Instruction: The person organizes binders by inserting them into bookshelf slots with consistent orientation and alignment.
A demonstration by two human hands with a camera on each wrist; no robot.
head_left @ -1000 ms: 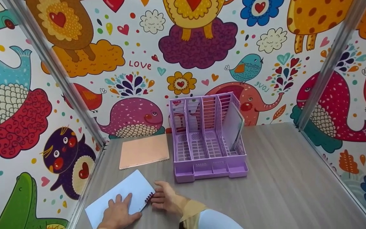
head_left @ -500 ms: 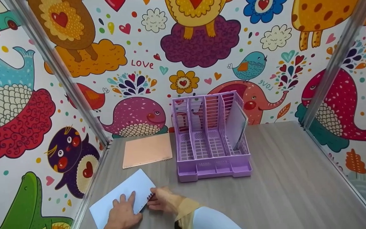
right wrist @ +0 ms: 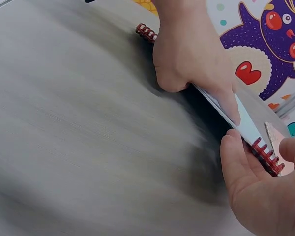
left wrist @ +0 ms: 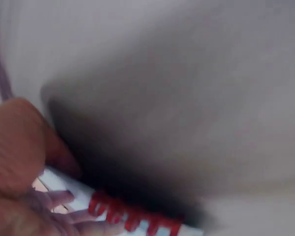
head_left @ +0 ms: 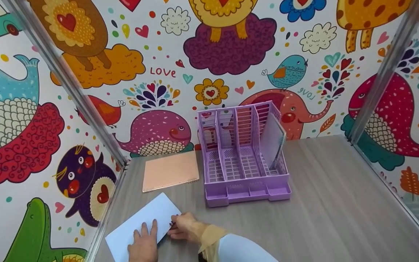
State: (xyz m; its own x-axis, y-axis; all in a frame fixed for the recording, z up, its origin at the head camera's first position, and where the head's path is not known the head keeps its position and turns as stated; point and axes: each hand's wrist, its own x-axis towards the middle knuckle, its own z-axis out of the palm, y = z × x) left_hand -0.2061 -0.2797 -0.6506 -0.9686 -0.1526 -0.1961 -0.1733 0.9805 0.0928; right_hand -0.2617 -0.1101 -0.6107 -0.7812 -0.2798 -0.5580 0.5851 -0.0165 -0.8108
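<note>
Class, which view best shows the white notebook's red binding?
The right wrist view: the red binding shows clearly either side of the left hand. The left wrist view has one blurred stretch; the head view, a tiny bit beside the right hand.

A purple rack (head_left: 247, 194) is standing right of the frame's centre with a pale notebook (head_left: 273, 142) leaning in its rightmost compartment, a peach notebook (head_left: 171, 171) is lying left of centre, and a cartoon-printed wall (head_left: 229, 47) is filling the top.
</note>
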